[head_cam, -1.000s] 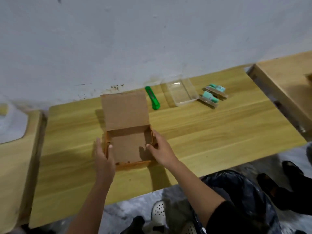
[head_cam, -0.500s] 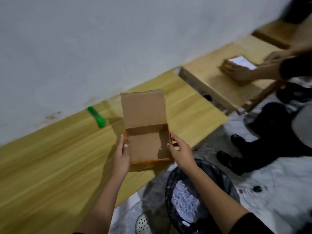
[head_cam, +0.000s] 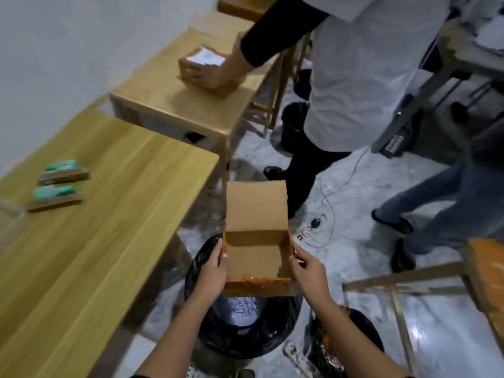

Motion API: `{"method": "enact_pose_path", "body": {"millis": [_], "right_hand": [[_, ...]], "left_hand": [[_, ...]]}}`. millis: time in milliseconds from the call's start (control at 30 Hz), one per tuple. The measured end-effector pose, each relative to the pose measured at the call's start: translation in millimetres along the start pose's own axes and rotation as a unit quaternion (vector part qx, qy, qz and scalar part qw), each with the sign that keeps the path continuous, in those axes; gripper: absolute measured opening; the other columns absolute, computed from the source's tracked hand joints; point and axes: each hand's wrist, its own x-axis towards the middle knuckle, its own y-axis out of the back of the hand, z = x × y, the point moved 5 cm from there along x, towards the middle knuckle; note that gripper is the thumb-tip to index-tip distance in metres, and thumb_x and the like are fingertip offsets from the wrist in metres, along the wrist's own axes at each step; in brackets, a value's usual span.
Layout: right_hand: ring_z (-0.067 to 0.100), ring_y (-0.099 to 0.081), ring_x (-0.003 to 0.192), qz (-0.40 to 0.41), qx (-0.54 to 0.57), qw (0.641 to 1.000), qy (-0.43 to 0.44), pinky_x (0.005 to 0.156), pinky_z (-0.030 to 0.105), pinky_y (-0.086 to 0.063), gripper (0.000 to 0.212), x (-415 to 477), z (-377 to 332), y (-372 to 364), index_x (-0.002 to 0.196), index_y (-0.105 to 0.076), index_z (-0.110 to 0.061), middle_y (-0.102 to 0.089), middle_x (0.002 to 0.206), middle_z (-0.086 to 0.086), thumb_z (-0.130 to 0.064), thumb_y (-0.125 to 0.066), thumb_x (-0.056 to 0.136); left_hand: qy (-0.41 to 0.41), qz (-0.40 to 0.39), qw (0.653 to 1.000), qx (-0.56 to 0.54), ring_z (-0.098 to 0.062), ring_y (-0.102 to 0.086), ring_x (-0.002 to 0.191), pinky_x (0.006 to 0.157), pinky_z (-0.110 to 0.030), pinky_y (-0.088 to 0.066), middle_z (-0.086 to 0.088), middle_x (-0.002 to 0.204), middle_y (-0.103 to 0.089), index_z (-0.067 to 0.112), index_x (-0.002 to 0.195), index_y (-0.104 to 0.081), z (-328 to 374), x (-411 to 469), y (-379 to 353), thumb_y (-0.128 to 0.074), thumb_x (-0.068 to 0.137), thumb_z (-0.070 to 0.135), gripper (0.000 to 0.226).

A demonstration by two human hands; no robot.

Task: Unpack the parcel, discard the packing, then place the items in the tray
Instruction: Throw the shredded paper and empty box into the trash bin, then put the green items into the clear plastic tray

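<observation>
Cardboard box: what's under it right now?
A black-bagged bin, pale crumpled packing showing in it. The box, held by the left hand and right hand, covers the bin's far side, so what lies there can't be seen.

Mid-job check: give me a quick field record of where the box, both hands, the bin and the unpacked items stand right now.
cardboard box: lid flap open, inside looks empty, held above the bin
left hand: grips the box's left wall
right hand: grips the box's right wall
bin: black-lined, under the box
teal items: two, lying on the table
</observation>
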Motion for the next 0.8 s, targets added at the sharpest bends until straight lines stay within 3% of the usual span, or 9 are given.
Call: {"method": "enact_pose_path", "body": {"millis": [67, 100, 133, 200, 233, 300, 533, 700, 800], "right_hand": [[0.022, -0.065, 0.095, -0.021, -0.015, 0.999, -0.022, 0.085, 0.042, -0.055, 0.039, 0.7, 19.0, -6.8, 0.13, -0.053, -0.025, -0.069, 0.109, 0.006, -0.018, -0.051, 0.091], [0.021, -0.062, 0.102, -0.031, -0.024, 0.999, -0.03, 0.09, 0.037, -0.053, 0.04, 0.3, 24.1, -10.1, 0.131, -0.052, -0.022, -0.067, 0.116, 0.005, -0.017, -0.051, 0.091], [0.02, -0.06, 0.106, -0.041, -0.035, 0.998, -0.041, 0.092, 0.031, -0.05, 0.041, -0.6, 29.5, -13.5, 0.133, -0.05, -0.018, -0.064, 0.122, 0.003, -0.016, -0.051, 0.092], [0.022, -0.06, 0.102, -0.059, -0.063, 0.994, -0.071, 0.086, 0.027, -0.047, 0.044, -0.6, 38.7, -18.8, 0.136, -0.044, -0.011, -0.062, 0.119, 0.003, -0.016, -0.049, 0.093], [0.025, -0.061, 0.102, -0.071, -0.082, 0.99, -0.084, 0.084, 0.029, -0.047, 0.046, -0.9, 42.4, -22.3, 0.138, -0.041, -0.009, -0.062, 0.12, 0.007, -0.017, -0.049, 0.094], [0.028, -0.061, 0.103, -0.092, -0.116, 0.985, -0.089, 0.084, 0.032, -0.048, 0.048, -1.3, 45.8, -28.9, 0.139, -0.038, -0.007, -0.061, 0.124, 0.012, -0.019, -0.048, 0.094], [0.017, -0.06, 0.071, -0.112, -0.144, 0.982, -0.049, 0.067, 0.032, -0.052, 0.048, 5.0, 34.0, -45.8, 0.139, -0.039, -0.016, -0.068, 0.108, 0.01, -0.023, -0.048, 0.093], [0.027, -0.06, 0.106, -0.113, -0.144, 0.983, -0.017, 0.073, 0.026, -0.046, 0.049, -1.3, -16.6, -56.1, 0.142, -0.033, -0.012, -0.059, 0.128, 0.013, -0.022, -0.046, 0.096], [0.023, -0.05, 0.124, -0.098, -0.123, 0.987, 0.018, 0.092, 0.022, -0.039, 0.052, -5.2, -52.8, -73.1, 0.142, -0.032, -0.006, -0.045, 0.143, 0.011, -0.02, -0.048, 0.095]], "left_hand": [[0.03, -0.014, 0.999, 0.021, -0.008, -0.052, 0.079, 0.081, -0.032, -0.042, 0.009, 0.121, -0.052, 0.027, 0.148, -0.011, -15.7, 2.9, -12.3, -0.03, 0.099, 0.031, 0.052], [0.039, -0.014, 0.998, 0.039, -0.009, -0.051, 0.081, 0.081, -0.032, -0.042, 0.009, 0.122, -0.052, 0.026, 0.148, -0.01, -21.4, 4.1, -14.9, -0.031, 0.1, 0.029, 0.052], [0.045, -0.014, 0.997, 0.055, -0.013, -0.053, 0.099, 0.089, -0.032, -0.04, 0.005, 0.137, -0.045, 0.025, 0.148, -0.01, -28.4, 4.9, -17.6, -0.031, 0.1, 0.028, 0.053], [0.048, -0.015, 0.994, 0.094, -0.018, -0.026, 0.139, 0.109, -0.031, -0.026, 0.003, 0.156, -0.016, 0.022, 0.148, -0.01, -38.7, 4.6, -20.9, -0.033, 0.099, 0.03, 0.054], [0.05, -0.015, 0.992, 0.111, -0.017, -0.015, 0.143, 0.112, -0.031, -0.02, 0.003, 0.157, -0.009, 0.02, 0.148, -0.01, -44.3, 4.1, -22.0, -0.033, 0.099, 0.031, 0.055], [0.054, -0.014, 0.99, 0.133, -0.016, -0.01, 0.144, 0.113, -0.029, -0.017, 0.002, 0.158, -0.006, 0.017, 0.148, -0.012, -53.4, 3.5, -21.0, -0.034, 0.099, 0.031, 0.056], [0.03, -0.022, 0.985, 0.171, -0.017, -0.018, 0.143, 0.113, -0.027, -0.017, -0.001, 0.157, -0.011, 0.013, 0.147, -0.016, -57.4, 6.7, -10.3, -0.035, 0.098, 0.033, 0.056], [-0.032, -0.007, 0.972, 0.231, -0.019, -0.018, 0.143, 0.115, -0.032, -0.02, -0.004, 0.156, -0.018, 0.012, 0.146, -0.02, -31.0, 8.6, 8.2, -0.036, 0.098, 0.034, 0.056], [-0.078, 0.019, 0.964, 0.252, -0.019, -0.02, 0.142, 0.116, -0.032, -0.021, -0.004, 0.155, -0.021, 0.012, 0.145, -0.023, -6.4, 6.8, 33.6, -0.036, 0.097, 0.034, 0.054]]}}
